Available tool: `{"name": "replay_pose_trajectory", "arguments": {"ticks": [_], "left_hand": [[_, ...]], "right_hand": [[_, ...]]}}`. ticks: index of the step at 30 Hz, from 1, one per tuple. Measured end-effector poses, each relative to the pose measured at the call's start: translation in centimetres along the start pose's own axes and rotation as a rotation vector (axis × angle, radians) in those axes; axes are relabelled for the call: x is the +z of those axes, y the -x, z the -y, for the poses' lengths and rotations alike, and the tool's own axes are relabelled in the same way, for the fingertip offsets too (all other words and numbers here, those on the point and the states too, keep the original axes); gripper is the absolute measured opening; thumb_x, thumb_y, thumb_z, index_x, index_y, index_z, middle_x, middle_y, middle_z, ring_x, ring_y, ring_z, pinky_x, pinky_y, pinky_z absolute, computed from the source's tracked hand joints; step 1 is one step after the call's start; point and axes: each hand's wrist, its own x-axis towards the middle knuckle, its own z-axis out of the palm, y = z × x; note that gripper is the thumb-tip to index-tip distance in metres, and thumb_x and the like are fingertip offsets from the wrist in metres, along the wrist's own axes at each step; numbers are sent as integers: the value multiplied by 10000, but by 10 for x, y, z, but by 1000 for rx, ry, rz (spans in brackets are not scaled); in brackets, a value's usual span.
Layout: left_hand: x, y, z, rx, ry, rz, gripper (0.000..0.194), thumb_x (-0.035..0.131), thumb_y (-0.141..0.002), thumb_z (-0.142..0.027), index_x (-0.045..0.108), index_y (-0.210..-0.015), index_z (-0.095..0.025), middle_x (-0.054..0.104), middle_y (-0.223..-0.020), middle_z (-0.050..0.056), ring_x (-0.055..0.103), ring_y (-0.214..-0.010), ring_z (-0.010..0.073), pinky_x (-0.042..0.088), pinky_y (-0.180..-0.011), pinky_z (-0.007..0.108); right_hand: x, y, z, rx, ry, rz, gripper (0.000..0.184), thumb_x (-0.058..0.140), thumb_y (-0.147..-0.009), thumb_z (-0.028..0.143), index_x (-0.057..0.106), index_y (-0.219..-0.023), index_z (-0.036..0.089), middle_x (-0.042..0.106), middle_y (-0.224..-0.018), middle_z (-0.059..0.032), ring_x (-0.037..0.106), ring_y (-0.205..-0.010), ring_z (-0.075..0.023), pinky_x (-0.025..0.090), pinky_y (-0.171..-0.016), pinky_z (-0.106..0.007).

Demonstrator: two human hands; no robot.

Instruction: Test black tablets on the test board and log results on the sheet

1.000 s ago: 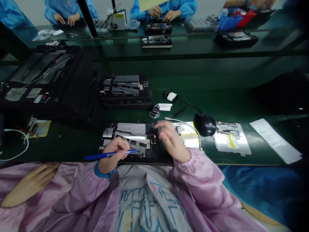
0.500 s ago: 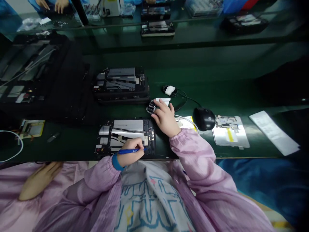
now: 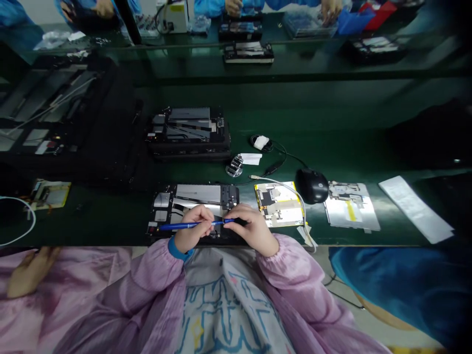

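Note:
My left hand [image 3: 193,228] is closed around a blue pen [image 3: 177,226], which lies nearly level across my fingers. Thumb and fingers of my right hand [image 3: 252,226] pinch the pen's right end, where a short darker blue piece shows; whether it is a separate cap is unclear. Both hands are over the lower part of an opened tablet-like device [image 3: 197,191] with a silver battery and black flex strips, and partly hide it. Beyond my right hand a small silver-and-black metal object [image 3: 235,165] stands beside a white paper slip [image 3: 251,159].
Behind sits a stack of similar devices [image 3: 190,150]. To the right are a bare panel with yellow edges [image 3: 282,189], a white cable [image 3: 303,201], a black mouse [image 3: 312,186], a silver panel [image 3: 359,211] and white paper strips [image 3: 415,209]. A co-worker's hand [image 3: 31,273] rests at left.
My right hand has left the small metal object and come down to the pen's right end. My left hand has shifted slightly left with the pen. The view has tilted a little.

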Motion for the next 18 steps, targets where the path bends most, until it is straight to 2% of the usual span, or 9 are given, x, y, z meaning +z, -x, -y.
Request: {"name": "replay_pose_trajectory", "arguments": {"ticks": [4,7,9,12,13,14,16,18], "left_hand": [[5,3,-9,24,-104,96,235,619,-817,-323,486,-709,-163,555,-693,-2,500,-471,59,387,-427,179],[-8,10,-21,63,-187,107,180,627,-812,-290,544,-724,-156,594,-728,25,544,-521,86,439,-480,208],[-30,15,-28,121,-222,-36,140,647,-787,-263,581,-727,-155,620,-757,36,568,-552,105,462,-507,226],[-76,20,-32,219,-223,-478,109,669,-732,-219,582,-698,-163,636,-761,20,584,-602,123,467,-546,236],[-90,21,-31,266,-198,-620,108,668,-710,-213,576,-682,-164,636,-745,12,576,-601,120,463,-558,238],[-103,23,-30,311,-164,-714,117,670,-681,-206,564,-658,-162,625,-704,3,563,-588,114,461,-571,239],[-119,26,-25,320,-90,-781,129,668,-636,-199,547,-629,-157,598,-644,-7,534,-553,99,450,-572,238],[-123,31,-22,235,20,-725,144,671,-614,-215,541,-626,-154,568,-606,-6,518,-538,98,439,-550,236]], "right_hand": [[3,-2,8,-40,24,92,349,533,-891,518,688,-786,224,700,-762,-43,641,-756,-188,479,-771,-369],[3,1,11,-39,99,96,363,469,-923,515,671,-877,216,696,-907,-78,632,-909,-214,478,-858,-400],[2,5,8,9,236,-10,388,463,-921,515,630,-1071,198,638,-1122,-132,571,-1087,-255,450,-946,-453],[5,14,-4,161,514,-156,537,491,-894,528,510,-1285,160,511,-1301,-202,460,-1233,-335,367,-1019,-576],[8,17,-10,196,585,-158,552,486,-896,524,494,-1307,155,495,-1322,-212,436,-1257,-359,335,-1026,-619],[11,21,-15,214,629,-140,556,475,-901,518,482,-1322,155,478,-1348,-218,406,-1287,-380,302,-1030,-659],[19,26,-23,209,640,-82,569,455,-913,503,439,-1367,161,425,-1420,-213,310,-1364,-408,240,-1037,-714],[25,29,-26,184,560,-62,626,458,-914,497,340,-1436,171,354,-1484,-200,196,-1424,-405,203,-1057,-725]]}}
